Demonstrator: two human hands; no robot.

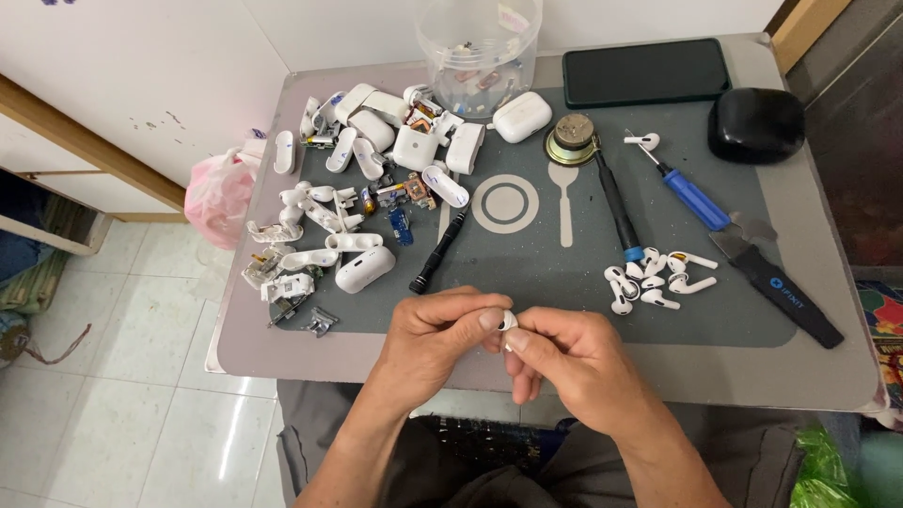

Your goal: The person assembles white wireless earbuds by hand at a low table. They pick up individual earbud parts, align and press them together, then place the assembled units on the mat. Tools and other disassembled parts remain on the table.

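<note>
Nearest, at the table's front edge: left hand (435, 343) and right hand (564, 362) brought together, fingers curled, both pinching one small white plastic earbud piece (509, 321) between thumbs and fingertips. Palms closed in, nothing else held.

Just beyond, on the grey placemat (527, 301) printed with a plate-and-spoon outline: one slim black screwdriver (438, 251) lying aslant near the left hand. To the right, a cluster of about eight loose white earbuds (654, 278); exact count hard to tell where they overlap. Beside them one black-handled tool with a blue tip (616, 207), one blue-handled screwdriver (687, 193), one flat black pry tool (781, 293). A single further white earbud (643, 141) apart, higher up.

To the left, a heap of opened white charging-case shells and small circuit parts (348, 198), too many to count surely.

Farther back: one closed white charging case (522, 117), one round metal speaker part (571, 142), one clear plastic tub (478, 47), one dark phone (646, 71), one black rounded case (755, 124).

Grey table (809, 376) against a white wall; pink plastic bag (218, 193) hanging left; pale tiled floor (122, 376) below.
</note>
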